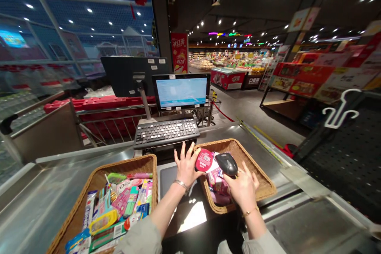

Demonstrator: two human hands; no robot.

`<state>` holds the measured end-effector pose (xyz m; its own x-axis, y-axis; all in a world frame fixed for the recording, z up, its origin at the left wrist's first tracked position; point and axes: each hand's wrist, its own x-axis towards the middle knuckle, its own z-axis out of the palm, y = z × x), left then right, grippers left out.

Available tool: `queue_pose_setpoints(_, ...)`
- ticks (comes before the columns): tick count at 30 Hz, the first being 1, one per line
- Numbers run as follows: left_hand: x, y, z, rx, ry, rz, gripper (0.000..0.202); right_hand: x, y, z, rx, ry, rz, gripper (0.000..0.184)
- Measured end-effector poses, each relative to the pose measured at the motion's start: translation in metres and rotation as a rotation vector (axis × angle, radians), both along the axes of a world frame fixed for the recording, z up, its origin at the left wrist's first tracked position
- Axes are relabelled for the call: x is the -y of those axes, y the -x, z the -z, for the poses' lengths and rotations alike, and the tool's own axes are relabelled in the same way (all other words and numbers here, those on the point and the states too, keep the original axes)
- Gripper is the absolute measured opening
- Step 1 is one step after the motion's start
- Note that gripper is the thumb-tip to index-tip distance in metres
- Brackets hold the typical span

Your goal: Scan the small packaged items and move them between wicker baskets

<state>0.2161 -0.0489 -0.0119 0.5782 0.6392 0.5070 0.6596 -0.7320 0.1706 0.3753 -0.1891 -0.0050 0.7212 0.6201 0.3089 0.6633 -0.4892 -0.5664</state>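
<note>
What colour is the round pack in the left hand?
The round pack is pinkish red with a white barcode label; head view.

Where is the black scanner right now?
Head view, right of centre: the black scanner is in the right hand over the right basket, beside the round red pack in the left hand.
</note>
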Motion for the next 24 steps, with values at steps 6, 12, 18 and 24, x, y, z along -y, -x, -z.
queue_pose_setpoints(6,0.007,-0.016,0.009,-0.012,0.024,0.055,0.097,0.009,-0.015,0.011,0.014,-0.005,0.035,0.03)
queue_pose_setpoints(12,0.012,-0.032,0.019,-0.035,0.054,0.085,0.093,0.017,-0.027,0.016,-0.004,0.016,0.081,0.033)
queue_pose_setpoints(18,0.016,-0.05,0.029,-0.088,0.087,0.097,0.094,0.026,-0.042,0.019,-0.064,0.054,0.14,0.034)
queue_pose_setpoints(24,0.018,-0.066,0.036,-0.136,0.088,0.102,0.096,0.032,-0.054,0.019,-0.11,0.051,0.181,0.038)
